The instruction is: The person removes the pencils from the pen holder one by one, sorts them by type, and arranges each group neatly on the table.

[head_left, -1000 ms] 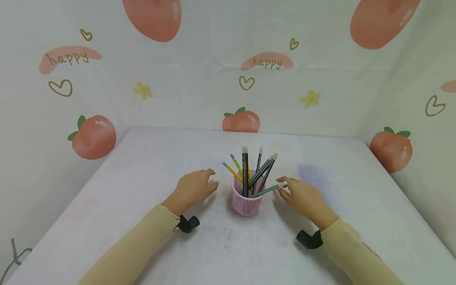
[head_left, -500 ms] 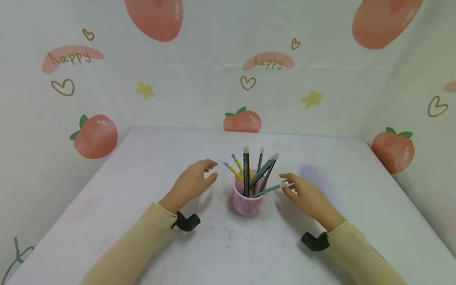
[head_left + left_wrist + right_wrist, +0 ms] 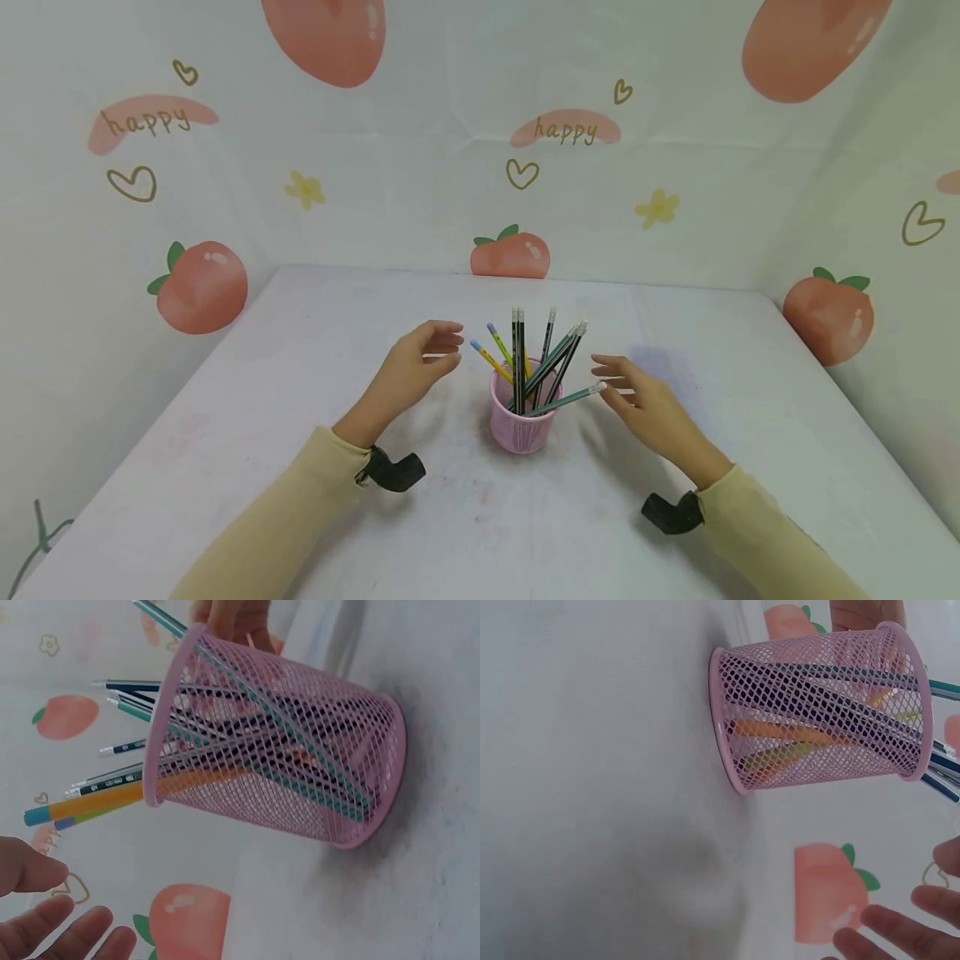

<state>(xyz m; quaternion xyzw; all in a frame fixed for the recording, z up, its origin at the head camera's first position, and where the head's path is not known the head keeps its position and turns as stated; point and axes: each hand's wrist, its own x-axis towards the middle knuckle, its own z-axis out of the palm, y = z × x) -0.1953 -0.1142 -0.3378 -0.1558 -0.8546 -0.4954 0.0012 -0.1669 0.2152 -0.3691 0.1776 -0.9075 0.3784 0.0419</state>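
A pink mesh pen cup point(image 3: 521, 435) stands upright on the table, full of pencils point(image 3: 551, 362). Most of these are dark or teal; a few are yellow or lime. One teal pencil point(image 3: 562, 402) leans far out over the rim to the right. Left of the cup hovers my left hand point(image 3: 408, 371), its fingers loosely bent and holding nothing, near the yellow pencil point(image 3: 90, 806). My right hand point(image 3: 652, 412) is on the other side, fingers relaxed, its thumb close by the teal pencil's end; whether they touch I cannot tell.
The white table point(image 3: 480, 542) shows faint smudges and a purple stain. A white cloth backdrop point(image 3: 420, 167) with printed peaches rises behind and at both sides. A black wrist mount point(image 3: 397, 472) sits at my left cuff and a similar mount point(image 3: 672, 512) at my right.
Both hands have risen slightly beside the cup, their fingers lifting away from the table. My right hand has drifted a little to the right. Cup and pencils stay as they were.
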